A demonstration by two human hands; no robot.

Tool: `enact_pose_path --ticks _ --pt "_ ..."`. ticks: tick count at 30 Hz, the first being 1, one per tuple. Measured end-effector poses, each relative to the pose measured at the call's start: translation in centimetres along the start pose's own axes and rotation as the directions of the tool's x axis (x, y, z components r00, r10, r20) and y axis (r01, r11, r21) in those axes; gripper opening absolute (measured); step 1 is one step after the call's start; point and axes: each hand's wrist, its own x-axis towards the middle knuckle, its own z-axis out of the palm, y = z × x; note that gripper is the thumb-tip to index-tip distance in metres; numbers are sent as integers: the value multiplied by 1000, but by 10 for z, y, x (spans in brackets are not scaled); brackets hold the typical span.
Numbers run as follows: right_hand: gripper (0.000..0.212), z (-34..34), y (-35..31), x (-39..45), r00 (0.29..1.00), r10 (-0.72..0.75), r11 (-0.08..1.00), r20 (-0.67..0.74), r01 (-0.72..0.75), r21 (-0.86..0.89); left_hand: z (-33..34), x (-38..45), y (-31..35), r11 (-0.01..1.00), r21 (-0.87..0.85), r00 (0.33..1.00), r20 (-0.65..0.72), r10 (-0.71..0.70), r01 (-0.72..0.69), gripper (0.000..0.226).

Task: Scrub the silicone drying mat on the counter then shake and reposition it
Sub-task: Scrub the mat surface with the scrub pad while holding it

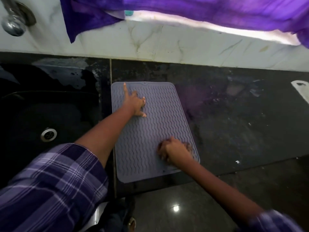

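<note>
Fingers (143, 102) of the left hand (134, 103) are spread and straight, pressed flat on the far left part of the silicone drying mat (150, 131); the forefinger points to the mat's far left corner, the thumb lies toward the mat's middle. Right hand (173, 150) rests on the near right part of the mat with its fingers curled down upon the ribbed surface; motion blur hides what, if anything, they grip, so this cannot be told. Mat: grey, rectangular, with wavy ridges, lying flat on the dark stone desk (242, 123). Its left edge runs just beside the seam next to the black sink (41, 114); its near edge lies close to the desk's front edge; its far edge stands apart from the pale marble back wall (184, 44). Bare dark desk, marked with pale smears, extends from the mat's right edge toward the desk's right end, where a white object (301, 89) is cut off by the frame. Purple cloth (200, 10) hangs over the wall at the back. Plaid sleeves (55, 185) cover both upper forearms.
</note>
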Motion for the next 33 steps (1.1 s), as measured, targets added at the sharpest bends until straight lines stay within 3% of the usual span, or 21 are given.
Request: enact_pose_path --ticks 3,4,8,11,13,15,17,20,23,25,29,31,33 --pt "24 -24 11 -4 978 6 998 208 -20 67 -9 -17 20 1000 11 999 -27 -23 23 65" --pt "23 -39 14 10 978 16 995 207 -36 93 -10 -22 27 1000 -15 999 -49 -19 18 57" --pt "32 -62 20 78 985 122 986 -122 -106 130 -2 -41 44 995 -87 997 -60 -46 40 57" --pt "29 -25 9 71 965 149 989 -214 -146 29 6 -44 49 996 -71 996 -64 -55 51 58" --pt "26 5 8 28 958 125 991 -257 -107 85 7 -41 50 996 -66 997 -55 -58 54 59" --pt "22 27 7 -26 964 94 986 -247 -56 157 4 -37 50 995 -83 998 -19 -64 62 59" --pt "24 32 10 -59 989 25 992 -146 -6 129 3 -34 52 993 -87 996 -12 -87 85 58" --pt "25 2 15 -45 999 43 979 33 -49 198 1 -37 57 992 -68 994 -24 -105 103 59" --pt "26 -30 17 0 983 115 963 -145 -74 260 0 -37 60 990 -66 992 -26 -123 121 58" --pt "24 -28 14 18 963 169 972 -209 -128 197 -1 -38 61 991 -57 993 -18 -120 119 57" --pt "20 21 10 -10 971 187 982 -147 -182 46 -4 -36 59 994 -40 995 -4 -99 99 53" --pt "30 30 20 -40 986 165 972 0 -162 169 -10 -33 57 996 -33 997 5 -83 83 53" --pt "43 13 35 -56 984 26 971 174 -66 229 -16 -26 51 997 -37 997 -35 -71 70 49"
